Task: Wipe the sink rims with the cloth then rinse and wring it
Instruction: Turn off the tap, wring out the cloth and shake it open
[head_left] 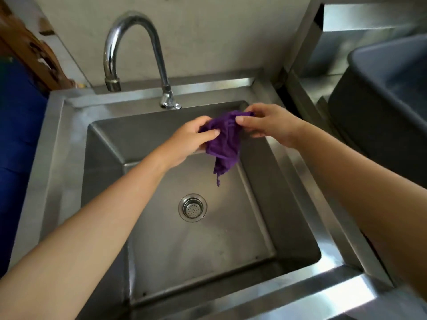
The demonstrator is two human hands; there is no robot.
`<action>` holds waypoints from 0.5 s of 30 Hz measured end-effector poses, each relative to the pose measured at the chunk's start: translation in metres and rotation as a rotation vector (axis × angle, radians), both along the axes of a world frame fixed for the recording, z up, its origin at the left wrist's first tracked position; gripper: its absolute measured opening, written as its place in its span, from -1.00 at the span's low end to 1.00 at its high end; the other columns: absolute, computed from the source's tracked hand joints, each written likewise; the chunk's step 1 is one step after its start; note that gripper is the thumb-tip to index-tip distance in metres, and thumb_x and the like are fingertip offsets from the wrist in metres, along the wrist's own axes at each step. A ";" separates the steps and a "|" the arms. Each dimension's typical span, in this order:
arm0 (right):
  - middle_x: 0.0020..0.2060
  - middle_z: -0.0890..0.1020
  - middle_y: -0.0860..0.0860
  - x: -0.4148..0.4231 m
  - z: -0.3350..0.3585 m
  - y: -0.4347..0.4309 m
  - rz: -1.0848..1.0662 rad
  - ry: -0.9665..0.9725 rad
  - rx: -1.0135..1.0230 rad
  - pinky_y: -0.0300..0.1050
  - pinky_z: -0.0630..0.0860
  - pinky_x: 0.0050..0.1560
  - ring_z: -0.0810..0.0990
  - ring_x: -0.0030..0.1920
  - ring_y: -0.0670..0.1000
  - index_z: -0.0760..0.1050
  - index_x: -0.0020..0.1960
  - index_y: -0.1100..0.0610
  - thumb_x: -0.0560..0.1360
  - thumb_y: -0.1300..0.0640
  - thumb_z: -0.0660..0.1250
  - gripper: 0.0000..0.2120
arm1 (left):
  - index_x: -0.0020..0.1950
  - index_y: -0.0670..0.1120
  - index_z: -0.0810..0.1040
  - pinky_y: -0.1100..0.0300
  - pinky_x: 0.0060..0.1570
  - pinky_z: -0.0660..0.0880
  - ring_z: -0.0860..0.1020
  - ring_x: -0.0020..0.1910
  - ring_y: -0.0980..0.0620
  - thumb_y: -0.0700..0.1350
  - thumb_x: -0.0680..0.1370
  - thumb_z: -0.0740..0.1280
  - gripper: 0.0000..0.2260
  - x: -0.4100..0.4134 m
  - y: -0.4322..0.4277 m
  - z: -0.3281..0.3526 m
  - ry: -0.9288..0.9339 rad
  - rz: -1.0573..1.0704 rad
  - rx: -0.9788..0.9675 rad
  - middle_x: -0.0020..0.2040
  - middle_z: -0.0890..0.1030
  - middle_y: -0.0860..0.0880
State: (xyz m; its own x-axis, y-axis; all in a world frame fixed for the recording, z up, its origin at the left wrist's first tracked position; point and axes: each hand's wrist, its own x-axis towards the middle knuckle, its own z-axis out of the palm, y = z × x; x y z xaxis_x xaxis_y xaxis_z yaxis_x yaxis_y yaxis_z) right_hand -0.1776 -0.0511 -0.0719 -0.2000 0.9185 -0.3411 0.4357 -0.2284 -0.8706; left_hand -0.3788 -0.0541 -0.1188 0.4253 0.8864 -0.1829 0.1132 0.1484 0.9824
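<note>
A purple cloth point(225, 142) hangs bunched over the back right part of the steel sink point(69, 144), with a thin tail dangling down. My left hand point(189, 140) grips its left side. My right hand point(268, 123) pinches its upper right corner, close to the sink's right rim. The chrome gooseneck faucet point(129, 42) stands at the back rim; its spout points down at the left and no water runs from it. The drain strainer point(192, 207) sits in the basin floor below the cloth.
A dark grey plastic tub point(388, 107) stands on the steel counter to the right. A blue object point(16, 135) lies along the sink's left side. The tiled wall rises right behind the faucet.
</note>
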 end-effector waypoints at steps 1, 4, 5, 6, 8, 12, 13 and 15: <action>-0.15 0.56 0.09 0.002 0.010 -0.001 -0.065 -0.068 0.057 -0.17 0.53 -0.05 0.54 -0.12 0.00 0.54 -0.08 0.13 0.49 -0.02 0.33 -0.80 | -0.04 -0.03 0.50 0.20 -0.08 0.53 0.54 -0.15 0.10 -0.23 0.56 0.25 -0.89 0.002 -0.001 0.008 -0.014 0.002 0.001 -0.15 0.56 0.01; -0.21 0.54 0.14 0.008 0.037 -0.008 -0.195 -0.139 0.170 -0.30 0.53 -0.31 0.52 -0.20 0.02 0.57 -0.01 0.35 0.52 -0.05 0.28 -0.58 | -0.05 -0.01 0.56 0.31 -0.17 0.49 0.56 -0.23 0.19 -0.17 0.56 0.27 -0.89 0.007 -0.002 0.034 -0.046 0.058 0.020 -0.21 0.62 0.09; -0.23 0.53 0.14 0.009 0.045 -0.012 -0.207 -0.148 0.189 -0.30 0.54 -0.37 0.53 -0.21 0.02 0.56 0.00 0.36 0.53 -0.04 0.26 -0.58 | -0.05 0.01 0.58 0.33 -0.15 0.49 0.57 -0.23 0.21 -0.17 0.56 0.27 -0.88 0.010 -0.002 0.044 -0.047 0.074 0.035 -0.22 0.64 0.12; -0.27 0.53 0.12 0.009 0.051 -0.014 -0.223 -0.162 0.214 -0.30 0.54 -0.42 0.53 -0.24 0.02 0.56 -0.03 0.34 0.54 -0.04 0.25 -0.60 | -0.06 0.02 0.59 0.32 -0.11 0.49 0.57 -0.22 0.21 -0.18 0.56 0.27 -0.87 0.013 -0.002 0.052 -0.042 0.082 0.057 -0.22 0.65 0.13; -0.35 0.49 0.03 0.008 0.062 -0.019 -0.291 -0.240 0.298 -0.30 0.50 -0.52 0.51 -0.30 0.01 0.54 -0.08 0.23 0.55 -0.05 0.22 -0.66 | -0.09 0.03 0.60 0.26 -0.10 0.47 0.57 -0.21 0.17 -0.20 0.56 0.27 -0.83 0.020 -0.002 0.072 -0.046 0.069 0.103 -0.23 0.66 0.13; 0.05 0.60 0.09 0.006 0.082 -0.033 -0.292 0.012 0.013 -0.23 0.62 -0.31 0.62 -0.02 0.08 0.46 0.21 0.16 0.53 -0.18 0.19 -0.53 | 0.00 0.01 0.59 0.29 -0.24 0.51 0.59 -0.22 0.14 -0.20 0.58 0.24 -0.83 0.039 -0.007 0.106 -0.061 0.038 0.149 -0.17 0.66 0.04; 0.13 0.60 0.09 0.008 0.088 -0.039 -0.231 0.182 -0.101 -0.19 0.64 -0.13 0.62 0.06 0.08 0.44 0.27 0.13 0.53 -0.19 0.19 -0.52 | 0.04 -0.02 0.58 0.30 -0.25 0.51 0.59 -0.20 0.13 -0.20 0.58 0.23 -0.83 0.044 -0.009 0.114 -0.054 0.015 0.167 -0.14 0.65 0.01; 0.16 0.61 0.08 0.014 0.101 -0.050 -0.165 0.371 -0.167 -0.14 0.59 0.08 0.60 0.14 0.06 0.42 0.30 0.14 0.55 -0.05 0.23 -0.61 | 0.05 -0.02 0.57 0.30 -0.26 0.52 0.59 -0.20 0.13 -0.22 0.59 0.21 -0.82 0.055 -0.011 0.129 -0.060 -0.051 0.175 -0.13 0.63 0.00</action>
